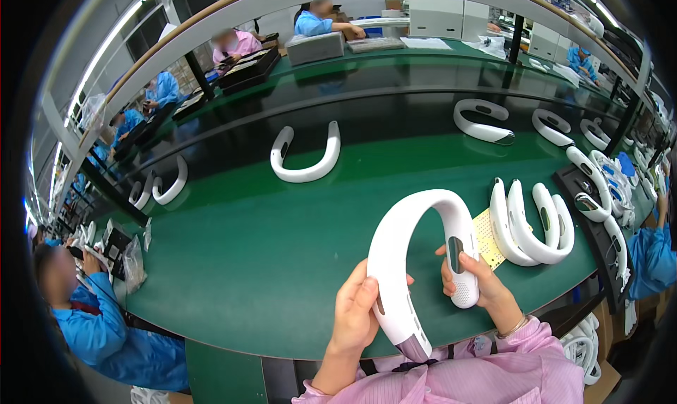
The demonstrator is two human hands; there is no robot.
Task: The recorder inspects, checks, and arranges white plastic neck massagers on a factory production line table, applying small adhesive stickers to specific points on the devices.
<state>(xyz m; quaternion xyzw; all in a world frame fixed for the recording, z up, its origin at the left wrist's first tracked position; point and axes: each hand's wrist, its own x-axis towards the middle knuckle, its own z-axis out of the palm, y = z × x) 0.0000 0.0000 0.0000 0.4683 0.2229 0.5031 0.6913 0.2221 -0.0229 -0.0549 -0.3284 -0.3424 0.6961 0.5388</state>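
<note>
Rightward of hands [356, 311], neckbands [598, 177] on tray [601, 252]

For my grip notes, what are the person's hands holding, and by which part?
A white curved device: left hand around the left limb, right hand around the right limb, near its dark panel.

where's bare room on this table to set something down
Free: green table between the left hand and plastic bag, and between the held white device and lone U-shaped device beyond. Crowded: the right, with clustered devices and a black tray.
</note>
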